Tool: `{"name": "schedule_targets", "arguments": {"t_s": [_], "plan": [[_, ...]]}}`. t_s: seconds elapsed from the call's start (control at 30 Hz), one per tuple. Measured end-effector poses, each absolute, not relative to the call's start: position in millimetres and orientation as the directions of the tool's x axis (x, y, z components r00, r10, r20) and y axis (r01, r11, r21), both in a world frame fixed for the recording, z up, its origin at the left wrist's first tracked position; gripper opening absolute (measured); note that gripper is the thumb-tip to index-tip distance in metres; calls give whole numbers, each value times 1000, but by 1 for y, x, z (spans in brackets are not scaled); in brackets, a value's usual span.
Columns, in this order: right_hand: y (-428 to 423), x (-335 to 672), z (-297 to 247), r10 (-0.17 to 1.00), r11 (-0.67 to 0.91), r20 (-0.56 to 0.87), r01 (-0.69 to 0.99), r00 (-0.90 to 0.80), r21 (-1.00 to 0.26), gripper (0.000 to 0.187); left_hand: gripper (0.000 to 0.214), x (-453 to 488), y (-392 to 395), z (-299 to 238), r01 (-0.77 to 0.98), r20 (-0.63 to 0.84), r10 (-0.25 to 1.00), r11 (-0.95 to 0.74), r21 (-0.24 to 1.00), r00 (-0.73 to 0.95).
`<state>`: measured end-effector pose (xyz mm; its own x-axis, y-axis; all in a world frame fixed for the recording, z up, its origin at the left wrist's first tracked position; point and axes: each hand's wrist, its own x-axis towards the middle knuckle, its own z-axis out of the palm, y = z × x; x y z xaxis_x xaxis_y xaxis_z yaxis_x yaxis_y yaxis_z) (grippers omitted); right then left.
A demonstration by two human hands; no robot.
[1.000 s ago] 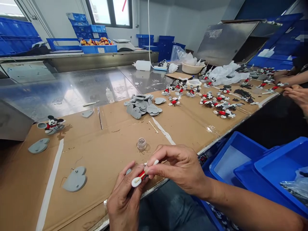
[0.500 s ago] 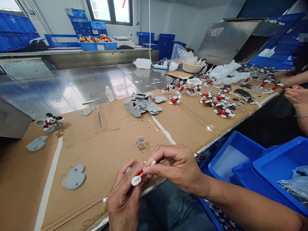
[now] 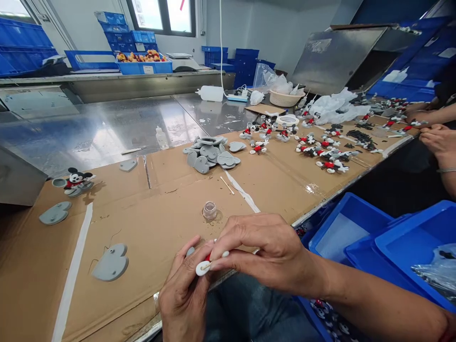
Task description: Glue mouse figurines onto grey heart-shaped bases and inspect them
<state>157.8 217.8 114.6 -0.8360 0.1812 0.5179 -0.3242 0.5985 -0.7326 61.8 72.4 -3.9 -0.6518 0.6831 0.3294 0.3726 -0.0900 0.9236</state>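
My left hand [image 3: 183,297] is closed around a small toy figure [image 3: 203,267] with white feet and a red middle, held at the near edge of the table. My right hand [image 3: 265,249] pinches a thin stick, its tip resting on the white foot of that figure. A small clear glass jar [image 3: 210,210] stands on the cardboard just beyond my hands. A grey heart-shaped base [image 3: 110,261] lies to the left of my hands.
Brown cardboard [image 3: 149,213] covers the steel table. A pile of grey bases [image 3: 211,155] and several finished figures [image 3: 322,149] lie further back. One figure on a base [image 3: 75,182] stands far left. Blue bins [image 3: 359,232] sit at the right. Another person's hands [image 3: 436,140] work at the far right.
My right hand has moved slightly down and left over the figure, covering more of the stick. The left hand keeps its hold.
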Motion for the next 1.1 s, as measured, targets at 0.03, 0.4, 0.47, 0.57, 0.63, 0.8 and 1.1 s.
{"name": "schedule_targets", "arguments": {"t_s": [0.03,0.4,0.47,0.57,0.63,0.8,1.1], "plan": [[218,158,116,209,578,524,-328,-826,-748,4,24,62,72,-3,365,325,680,-90,927,-657],[262,126,87,703,196,288,-212,-650,-957,26,28,60,78,-11,549,472,632,-86,831,-615],[270,121,79,690,205,276,-185,-669,-961,28,30,57,78,-17,579,499,650,-109,808,-574],[274,119,72,667,259,287,-147,-687,-955,23,34,53,78,-22,630,567,648,-168,758,-509],[274,119,68,667,300,294,-115,-684,-947,18,34,51,78,-23,630,568,640,-165,759,-517],[274,119,62,673,339,300,-78,-676,-937,15,33,53,78,-20,628,560,644,-155,763,-521],[273,116,64,741,43,156,-186,-653,-982,30,34,49,77,-16,667,554,676,-123,735,-486]]}}
